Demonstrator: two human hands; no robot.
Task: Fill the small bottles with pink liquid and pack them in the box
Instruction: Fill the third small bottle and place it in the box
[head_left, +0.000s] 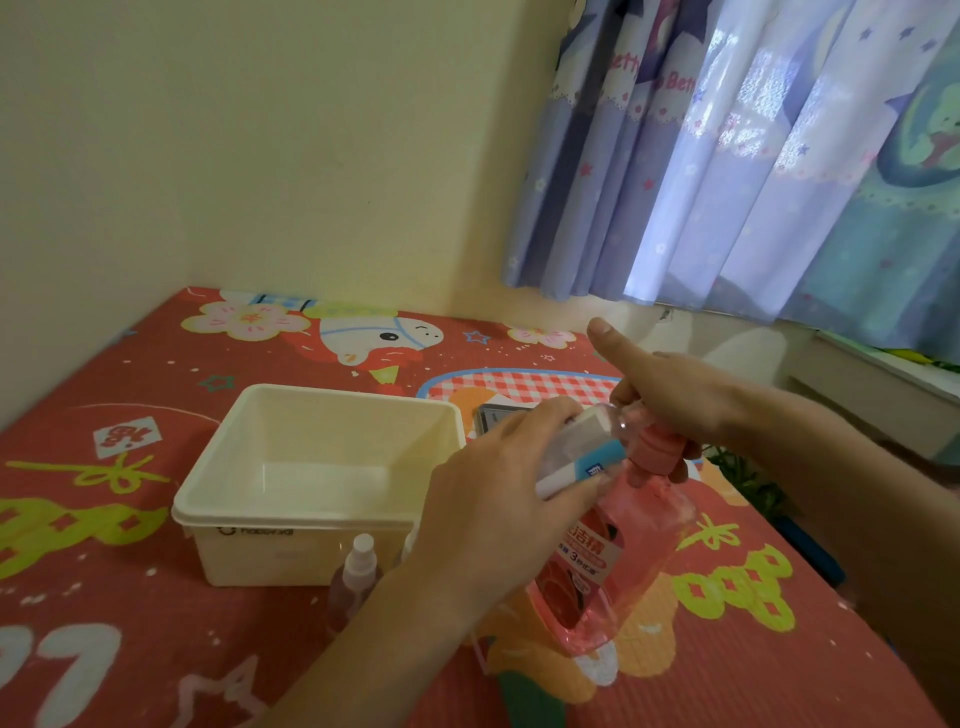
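Head view: the left hand (498, 483) is wrapped round a small clear bottle (576, 452) with a blue-and-white label, holding it tilted so that its mouth sits right against the pink pump head (657, 452) of the big pink liquid bottle (597, 566); I judge this lines the opening up with the nozzle to catch the liquid. The right hand (670, 395) rests on top of the pump, thumb stuck out straight, the other fingers bent over the pump top, apparently ready to press. The big bottle stands on the red patterned mat (156, 649), just right of the cream box (311, 467), which looks empty; a small spray bottle (356, 577) already holding pinkish liquid stands in front of the box, near the left forearm, not yet packed.
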